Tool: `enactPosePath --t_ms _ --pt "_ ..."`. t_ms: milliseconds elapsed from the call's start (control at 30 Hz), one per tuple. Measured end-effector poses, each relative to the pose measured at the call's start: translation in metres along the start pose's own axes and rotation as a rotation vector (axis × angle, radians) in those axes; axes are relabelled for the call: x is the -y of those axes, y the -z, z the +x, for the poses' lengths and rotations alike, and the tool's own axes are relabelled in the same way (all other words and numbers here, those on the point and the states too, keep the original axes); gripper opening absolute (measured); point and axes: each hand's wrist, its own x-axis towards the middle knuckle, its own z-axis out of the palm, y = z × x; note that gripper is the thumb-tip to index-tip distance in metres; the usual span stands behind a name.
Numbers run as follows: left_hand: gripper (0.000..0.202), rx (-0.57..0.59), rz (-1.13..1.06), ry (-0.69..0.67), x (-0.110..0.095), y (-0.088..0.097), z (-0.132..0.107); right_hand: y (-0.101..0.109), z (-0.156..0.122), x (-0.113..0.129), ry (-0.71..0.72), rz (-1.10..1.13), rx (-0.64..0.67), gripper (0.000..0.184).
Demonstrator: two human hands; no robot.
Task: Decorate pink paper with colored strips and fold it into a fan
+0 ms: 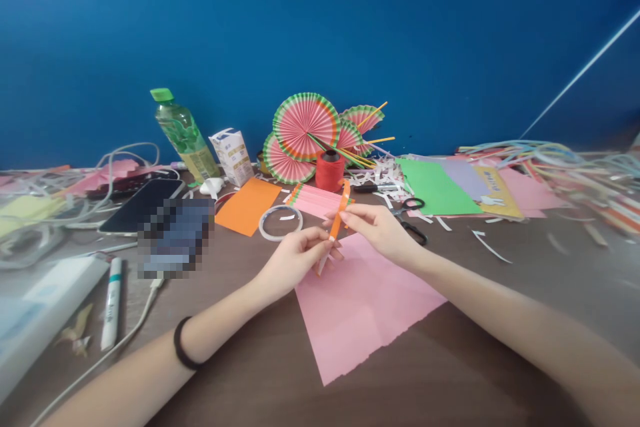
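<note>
A narrow orange paper strip stands tilted between my hands, above the far part of a pink paper sheet. My left hand pinches its lower end, where a pale, whitish section shows near the fingertips. Higher up, my right hand closes thumb and fingers on the same strip. Just behind the hands lies a pleated pink paper piece with green and orange edging. To the left of it are a roll of clear tape and an orange paper sheet.
Round pleated fans lean against the blue wall behind a red thread spool. Black-handled scissors lie near my right hand. A bottle, carton, phone, marker and charging cable occupy the left.
</note>
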Motion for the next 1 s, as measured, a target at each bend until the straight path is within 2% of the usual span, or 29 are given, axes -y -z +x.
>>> enactPosePath --t_ms 200,333,500,633,833,1000 --pt "0.019 -0.045 0.126 -0.013 -0.006 0.002 -0.003 -0.004 -0.004 0.003 -0.015 0.054 0.056 0.024" --pt "0.02 -0.094 0.156 -0.018 -0.006 0.003 -0.003 -0.005 -0.004 -0.001 0.048 0.154 0.12 0.041" --pt "0.016 -0.125 0.162 -0.04 -0.003 0.002 -0.004 -0.012 -0.006 -0.004 0.004 0.125 0.06 0.023" --pt "0.017 -0.134 0.269 -0.045 -0.005 0.001 -0.006 -0.016 -0.008 -0.005 -0.009 0.098 -0.008 0.013" --pt "0.017 -0.182 0.421 -0.085 -0.003 0.002 -0.005 -0.015 -0.008 -0.002 -0.062 0.031 -0.004 0.013" --pt "0.008 -0.241 0.326 -0.111 0.005 0.002 -0.002 -0.016 -0.009 -0.001 -0.065 0.034 0.006 0.013"
